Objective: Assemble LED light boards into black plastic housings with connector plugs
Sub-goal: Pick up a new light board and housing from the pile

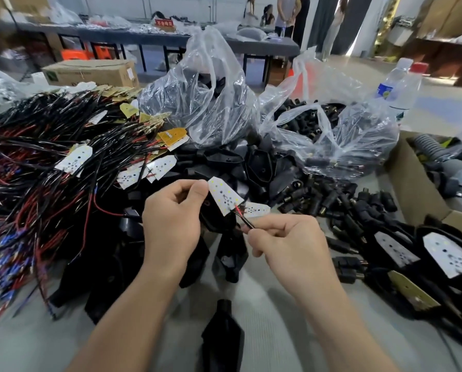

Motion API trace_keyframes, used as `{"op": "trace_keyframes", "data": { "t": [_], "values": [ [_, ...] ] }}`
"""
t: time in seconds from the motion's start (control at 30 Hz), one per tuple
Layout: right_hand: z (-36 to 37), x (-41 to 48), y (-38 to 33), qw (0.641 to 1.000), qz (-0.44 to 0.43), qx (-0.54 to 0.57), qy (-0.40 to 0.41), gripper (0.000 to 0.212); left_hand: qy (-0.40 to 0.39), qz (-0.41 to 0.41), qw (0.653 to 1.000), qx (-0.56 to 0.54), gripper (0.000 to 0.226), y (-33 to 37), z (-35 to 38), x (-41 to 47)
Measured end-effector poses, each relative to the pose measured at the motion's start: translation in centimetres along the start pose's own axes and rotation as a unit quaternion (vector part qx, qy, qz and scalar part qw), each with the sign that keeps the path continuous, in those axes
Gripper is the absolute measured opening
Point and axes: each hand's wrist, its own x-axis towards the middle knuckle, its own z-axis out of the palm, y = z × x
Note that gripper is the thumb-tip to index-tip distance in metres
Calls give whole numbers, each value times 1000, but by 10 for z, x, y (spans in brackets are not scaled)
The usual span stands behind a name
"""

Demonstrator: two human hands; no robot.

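My left hand (174, 221) pinches the top edge of a white LED board (223, 196) and holds it tilted above the table. A black housing (213, 216) sits just behind and below the board; whether my left hand also holds it I cannot tell. My right hand (288, 242) grips the board's black and red wire (244, 220) just below the board. Loose black housings (254, 162) lie in a heap behind my hands. Black connector plugs (331, 202) are scattered to the right.
A big tangle of wired LED boards (63, 162) fills the left. Two clear plastic bags (203, 103) of black parts stand behind. Finished housings with boards (447, 253) lie at the right by a cardboard box (412, 189). One black housing (223, 334) lies near the front edge.
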Motion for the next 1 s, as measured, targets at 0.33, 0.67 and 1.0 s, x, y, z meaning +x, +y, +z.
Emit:
{"op": "trace_keyframes", "data": {
  "t": [0.33,0.67,1.0],
  "values": [
    [11,-2,1,999,25,42,-21,30,-172,-99,969,-147,31,16,7,-15],
    [13,-3,0,997,42,64,-29,39,-32,111,987,108,29,13,3,-23],
    [8,-1,0,985,95,141,-27,36,-303,-18,951,-66,30,11,11,-25]
  ]
}}
